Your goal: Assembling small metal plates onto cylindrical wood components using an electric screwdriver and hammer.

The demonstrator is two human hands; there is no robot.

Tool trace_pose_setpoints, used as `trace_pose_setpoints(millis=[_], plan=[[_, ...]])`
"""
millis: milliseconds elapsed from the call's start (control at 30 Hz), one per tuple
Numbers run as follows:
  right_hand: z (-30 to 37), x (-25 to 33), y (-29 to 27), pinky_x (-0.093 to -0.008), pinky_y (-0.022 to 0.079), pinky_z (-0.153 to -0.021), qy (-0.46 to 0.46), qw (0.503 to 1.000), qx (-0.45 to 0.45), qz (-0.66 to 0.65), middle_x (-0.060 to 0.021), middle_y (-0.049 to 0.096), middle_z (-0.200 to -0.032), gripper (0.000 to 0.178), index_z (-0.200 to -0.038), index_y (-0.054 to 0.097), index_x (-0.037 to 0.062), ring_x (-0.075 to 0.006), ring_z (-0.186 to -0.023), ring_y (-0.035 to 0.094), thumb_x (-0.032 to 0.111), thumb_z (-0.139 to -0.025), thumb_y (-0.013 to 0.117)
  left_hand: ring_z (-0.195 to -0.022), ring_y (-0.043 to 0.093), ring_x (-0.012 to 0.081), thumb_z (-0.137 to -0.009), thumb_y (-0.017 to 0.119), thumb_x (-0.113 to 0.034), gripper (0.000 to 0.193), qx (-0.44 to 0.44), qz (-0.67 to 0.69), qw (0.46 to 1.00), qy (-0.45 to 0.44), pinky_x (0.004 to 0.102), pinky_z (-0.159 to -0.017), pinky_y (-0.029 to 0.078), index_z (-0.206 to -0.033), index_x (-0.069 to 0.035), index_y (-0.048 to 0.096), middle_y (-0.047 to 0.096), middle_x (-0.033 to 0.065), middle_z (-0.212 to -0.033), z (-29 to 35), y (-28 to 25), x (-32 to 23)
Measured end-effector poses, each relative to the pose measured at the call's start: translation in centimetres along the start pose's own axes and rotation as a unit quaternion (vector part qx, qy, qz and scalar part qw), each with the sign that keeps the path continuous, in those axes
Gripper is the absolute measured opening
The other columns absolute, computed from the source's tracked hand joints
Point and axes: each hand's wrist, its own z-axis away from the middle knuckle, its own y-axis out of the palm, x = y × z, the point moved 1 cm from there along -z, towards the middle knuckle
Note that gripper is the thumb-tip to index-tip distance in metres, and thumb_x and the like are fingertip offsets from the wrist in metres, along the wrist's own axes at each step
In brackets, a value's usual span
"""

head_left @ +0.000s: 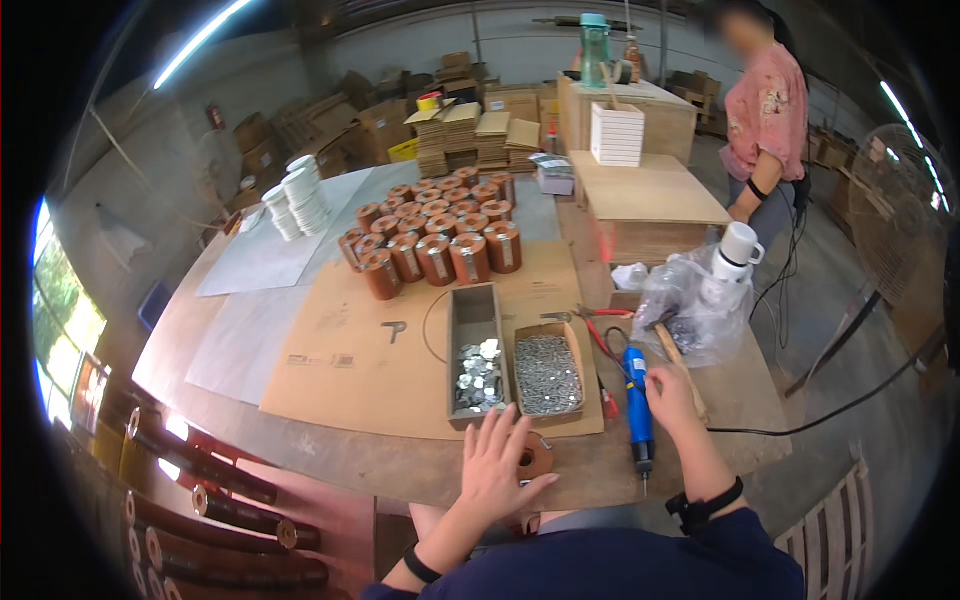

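Note:
My left hand (492, 462), fingers spread and holding nothing, hovers at the table's near edge. Partly under it is a brown ring-shaped spool (538, 455) with a dark centre hole. My right hand (672, 398) has its fingers curled together right beside a blue electric screwdriver (637, 405), whose bit points toward me. Whether anything sits between those fingers is hidden. Beyond my left hand stand a long grey box (474, 303) with shiny flat metal pieces (478, 375) and a shorter cardboard box (580, 403) full of small screws (547, 372).
Several brown spools (436, 258) stand grouped at the far middle. Red-handled pliers (605, 312), a hammer (680, 365) and a bagged white thermos (737, 250) lie to the right. White rings (298, 205) are stacked far left. Another person (768, 110) stands at the far right.

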Motion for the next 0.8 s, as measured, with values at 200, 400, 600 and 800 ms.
trace_pose_setpoints(millis=[200,400,600,800], plan=[[4.8,4.6,0.6,-0.0435,0.041,-0.076,0.098,0.988,0.084,0.089,-0.0198,0.048,-0.094,0.03,-0.098,0.053,0.0031,-0.0376,-0.09,0.047,0.013,-0.071,0.064,-0.119,0.037,0.032,-0.069,0.061,-0.055,0.076,0.095,-0.04,0.994,0.033,0.0531,-0.095,0.03,-0.127,-0.01,0.041,0.038,0.0113,-0.131,-0.5,2.3,0.1],[5.8,3.7,2.0,-0.0452,0.038,-0.085,0.127,0.982,0.086,0.108,-0.0253,0.04,-0.107,0.067,-0.126,0.033,0.0019,-0.0407,-0.099,0.043,0.016,-0.069,0.066,-0.112,0.043,0.0326,-0.066,0.064,-0.053,0.076,0.043,-0.031,0.997,0.05,0.0471,-0.091,0.035,-0.124,-0.009,0.044,0.044,0.0114,-0.125,-0.6,2.3,0.1],[3.0,2.6,3.1,-0.0459,0.04,-0.086,0.273,0.947,0.129,0.11,-0.0278,0.04,-0.109,0.076,-0.131,0.023,0.0022,-0.0432,-0.1,0.045,0.021,-0.071,0.065,-0.111,0.044,0.0322,-0.065,0.066,-0.051,0.074,0.037,-0.012,0.998,0.053,0.044,-0.091,0.037,-0.122,-0.008,0.046,0.045,0.0114,-0.124,-0.8,2.3,0.2],[2.6,1.9,3.4,-0.0458,0.042,-0.083,0.275,0.945,0.138,0.111,-0.027,0.047,-0.107,0.078,-0.132,0.024,0.0046,-0.0419,-0.098,0.05,0.029,-0.069,0.064,-0.111,0.044,0.0315,-0.064,0.067,-0.05,0.074,0.029,0.001,0.998,0.051,0.0427,-0.09,0.038,-0.122,-0.008,0.046,0.046,0.0112,-0.124,-0.5,2.0,0.2]])
